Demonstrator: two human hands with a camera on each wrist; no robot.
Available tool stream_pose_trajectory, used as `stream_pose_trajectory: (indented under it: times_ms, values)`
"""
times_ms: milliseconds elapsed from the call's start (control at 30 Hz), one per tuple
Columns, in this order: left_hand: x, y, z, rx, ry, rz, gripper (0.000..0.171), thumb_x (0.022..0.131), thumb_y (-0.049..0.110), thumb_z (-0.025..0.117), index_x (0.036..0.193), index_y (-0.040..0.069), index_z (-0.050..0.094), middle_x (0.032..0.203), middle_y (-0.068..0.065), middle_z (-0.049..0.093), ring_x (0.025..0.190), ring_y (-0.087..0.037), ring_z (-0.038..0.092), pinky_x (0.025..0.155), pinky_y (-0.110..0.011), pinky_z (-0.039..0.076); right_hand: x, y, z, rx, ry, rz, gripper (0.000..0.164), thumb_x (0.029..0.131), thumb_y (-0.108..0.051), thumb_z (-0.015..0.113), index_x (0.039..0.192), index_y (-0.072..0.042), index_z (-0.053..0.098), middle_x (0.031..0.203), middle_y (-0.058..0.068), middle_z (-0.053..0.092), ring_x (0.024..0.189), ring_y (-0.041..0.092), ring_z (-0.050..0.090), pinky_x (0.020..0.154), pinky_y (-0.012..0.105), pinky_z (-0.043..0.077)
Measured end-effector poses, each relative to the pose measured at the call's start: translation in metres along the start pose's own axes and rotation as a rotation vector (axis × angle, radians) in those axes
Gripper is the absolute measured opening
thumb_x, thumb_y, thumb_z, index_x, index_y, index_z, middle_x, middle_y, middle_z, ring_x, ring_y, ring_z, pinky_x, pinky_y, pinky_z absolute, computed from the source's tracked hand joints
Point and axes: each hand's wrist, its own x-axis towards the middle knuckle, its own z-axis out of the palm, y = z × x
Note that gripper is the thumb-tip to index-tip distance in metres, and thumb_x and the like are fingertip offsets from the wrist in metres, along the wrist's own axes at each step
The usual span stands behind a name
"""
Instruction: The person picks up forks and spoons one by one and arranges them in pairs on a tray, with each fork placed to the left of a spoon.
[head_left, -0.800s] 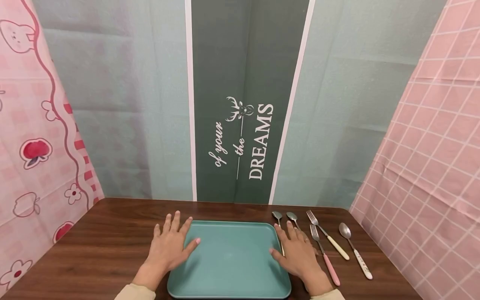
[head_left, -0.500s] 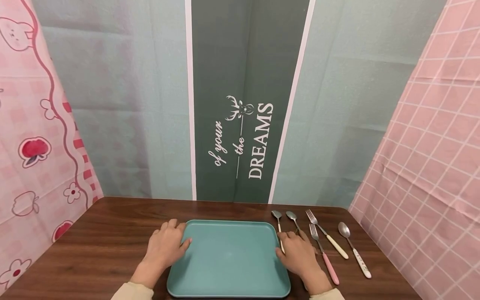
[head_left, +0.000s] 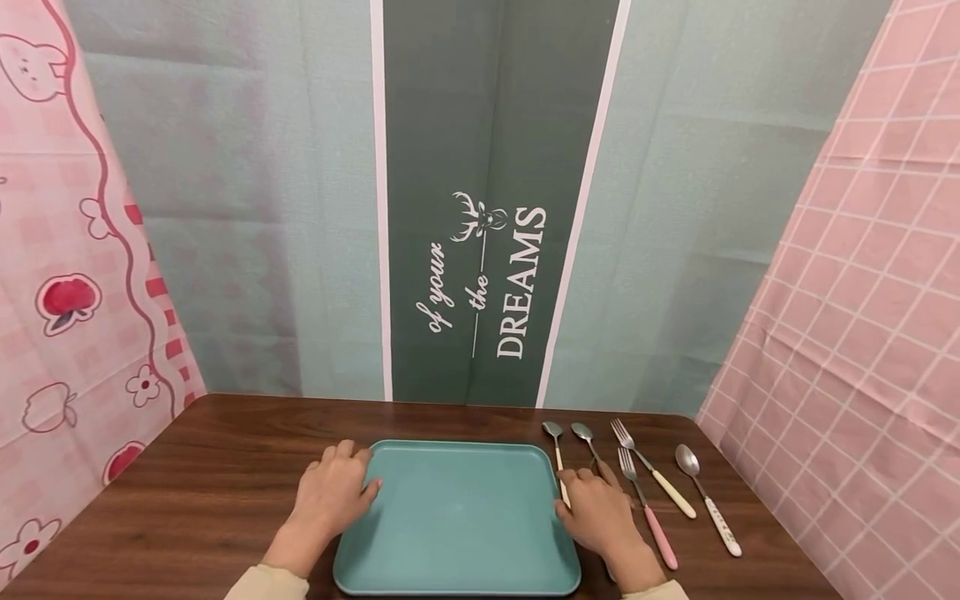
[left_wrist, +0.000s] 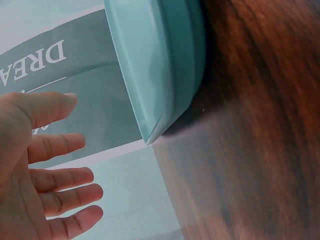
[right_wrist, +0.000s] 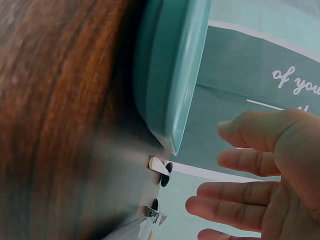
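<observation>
A flat teal tray (head_left: pixel 457 517) lies on the table in front of me in the head view. My left hand (head_left: pixel 330 492) hovers by its left edge, fingers relaxed and angled downward, thumb over the rim. At the right edge, my right hand (head_left: pixel 600 510) hovers in much the same way. Both wrist views show a gap between the fingers and the tray wall, and neither hand holds anything. Close by the right hand are a spoon (head_left: pixel 553 431) with a cream handle and another spoon (head_left: pixel 582 432), both partly hidden behind that hand.
Right of the tray lie a fork (head_left: pixel 661 537) with a pink handle, a fork (head_left: pixel 675 493) with a cream handle and a spoon (head_left: pixel 723 527) with a patterned white handle. The brown wooden table (head_left: pixel 187 500) is bordered by fabric hangings (head_left: pixel 480 167) behind and on both sides.
Both hands have moved slightly outward toward the tray's side edges, and their spread fingers have drawn together and tipped downward. The tray and cutlery have stayed in place.
</observation>
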Motion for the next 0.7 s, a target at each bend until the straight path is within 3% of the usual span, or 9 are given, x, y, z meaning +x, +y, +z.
stream_pose_trajectory:
  times_ms: [233, 367, 500, 700]
  values:
    - [-0.001, -0.001, -0.002, -0.077, -0.046, -0.019, 0.039, 0.079, 0.025, 0.071, 0.107, -0.002, 0.064, 0.097, -0.018, 0.056, 0.084, -0.034, 0.056, 0.059, -0.046, 0.051, 0.0, 0.005, -0.001, 0.035, -0.053, 0.026, 0.034, 0.074, -0.019, 0.073, 0.101, 0.0, 0.065, 0.084, 0.013, 0.062, 0.082, 0.031, 0.061, 0.097, 0.052, 0.036]
    - [-0.002, -0.002, -0.003, -0.155, -0.126, -0.051, 0.038, 0.079, 0.02, 0.071, 0.107, -0.005, 0.063, 0.094, -0.018, 0.056, 0.083, -0.034, 0.058, 0.057, -0.045, 0.052, -0.001, 0.011, -0.003, 0.064, -0.105, 0.075, 0.028, 0.075, -0.014, 0.071, 0.099, 0.0, 0.064, 0.077, 0.009, 0.058, 0.08, 0.031, 0.059, 0.074, 0.048, 0.049]
    - [-0.003, -0.003, -0.003, -0.205, -0.191, -0.083, 0.038, 0.08, 0.018, 0.07, 0.108, -0.006, 0.063, 0.096, -0.02, 0.057, 0.085, -0.034, 0.059, 0.061, -0.046, 0.052, -0.002, 0.014, -0.003, 0.081, -0.125, 0.104, 0.021, 0.075, -0.009, 0.069, 0.095, -0.002, 0.064, 0.075, 0.007, 0.055, 0.079, 0.031, 0.056, 0.052, 0.043, 0.048]
    - [-0.004, -0.005, -0.001, -0.269, -0.257, -0.101, 0.037, 0.08, 0.013, 0.069, 0.108, -0.009, 0.061, 0.097, -0.022, 0.058, 0.088, -0.034, 0.058, 0.071, -0.049, 0.051, -0.005, 0.02, -0.002, 0.098, -0.136, 0.138, 0.025, 0.072, -0.003, 0.07, 0.097, -0.003, 0.065, 0.103, 0.024, 0.059, 0.091, 0.039, 0.058, 0.054, 0.044, 0.05]
